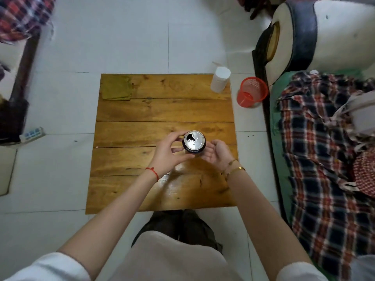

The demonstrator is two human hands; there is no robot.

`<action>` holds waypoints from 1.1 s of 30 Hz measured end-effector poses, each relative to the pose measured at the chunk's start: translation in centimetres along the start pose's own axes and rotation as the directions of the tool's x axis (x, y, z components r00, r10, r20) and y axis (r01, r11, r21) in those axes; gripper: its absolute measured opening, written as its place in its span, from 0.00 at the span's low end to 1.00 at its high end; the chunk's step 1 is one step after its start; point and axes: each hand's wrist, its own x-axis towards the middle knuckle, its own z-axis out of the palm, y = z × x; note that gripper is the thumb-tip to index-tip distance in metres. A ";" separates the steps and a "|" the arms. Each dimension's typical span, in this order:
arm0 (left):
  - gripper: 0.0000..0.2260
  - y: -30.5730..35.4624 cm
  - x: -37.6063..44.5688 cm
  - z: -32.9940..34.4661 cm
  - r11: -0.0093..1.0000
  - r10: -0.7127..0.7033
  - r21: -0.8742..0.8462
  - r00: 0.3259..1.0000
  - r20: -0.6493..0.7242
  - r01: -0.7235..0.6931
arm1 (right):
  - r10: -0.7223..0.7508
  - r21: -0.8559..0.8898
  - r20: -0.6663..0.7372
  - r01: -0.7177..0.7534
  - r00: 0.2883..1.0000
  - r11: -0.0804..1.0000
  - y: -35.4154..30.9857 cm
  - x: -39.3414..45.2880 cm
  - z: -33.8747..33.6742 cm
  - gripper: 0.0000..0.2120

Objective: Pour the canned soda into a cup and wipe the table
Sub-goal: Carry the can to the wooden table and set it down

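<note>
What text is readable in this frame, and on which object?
Nothing legible.
Can: a band of pale print runs along its dark side below the rim, too small and blurred to read.
White container: no print visible.
Red basket: no print visible.
Green cloth: no print visible.

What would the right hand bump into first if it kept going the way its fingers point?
The soda can. The right hand lies open beside it, fingers aimed at its side; whether they already touch is unclear.

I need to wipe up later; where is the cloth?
The green cloth lies flat on the wooden table's far left corner, opposite the white cup.
</note>
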 end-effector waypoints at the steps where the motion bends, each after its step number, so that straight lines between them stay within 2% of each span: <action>1: 0.29 -0.7 0.4 0.4 1.000 -0.005 -0.002 1.000 -0.010 0.005 | 0.000 -0.007 -0.010 0.000 1.000 1.000 0.0 0.9 -0.1 0.21; 10: 0.30 -8.1 3.5 3.8 0.997 -0.079 -0.009 0.984 -0.158 0.079 | -0.041 0.033 -0.067 0.043 0.997 0.999 4.1 10.9 -2.1 0.18; 15: 0.30 -12.2 4.9 5.6 0.992 -0.123 -0.008 0.971 -0.207 0.124 | -0.136 -0.073 -0.189 0.125 0.973 0.990 6.6 13.8 -3.0 0.16; 18: 0.29 -14.1 5.4 6.9 0.989 -0.146 -0.002 0.963 -0.225 0.150 | -0.191 -0.175 -0.198 0.157 0.961 0.972 7.9 15.3 -3.5 0.18; 22: 0.28 -15.9 5.7 8.1 0.984 -0.175 -0.016 0.958 -0.225 0.176 | -0.325 -0.437 -0.205 0.210 0.923 0.874 10.1 17.5 -5.2 0.15; 25: 0.28 -16.9 6.0 8.8 0.985 -0.167 -0.008 0.959 -0.229 0.170 | -0.401 -0.568 -0.127 0.265 0.907 0.780 10.3 17.0 -5.1 0.18; 28: 0.29 -18.1 6.2 9.2 0.986 -0.165 -0.006 0.960 -0.225 0.168 | -0.440 -0.634 -0.059 0.307 0.896 0.710 11.2 17.7 -5.6 0.22; 33: 0.29 -19.5 6.0 9.7 0.988 -0.134 0.042 0.963 -0.234 0.147 | -0.448 -0.689 -0.032 0.305 0.894 0.657 12.1 18.8 -6.2 0.23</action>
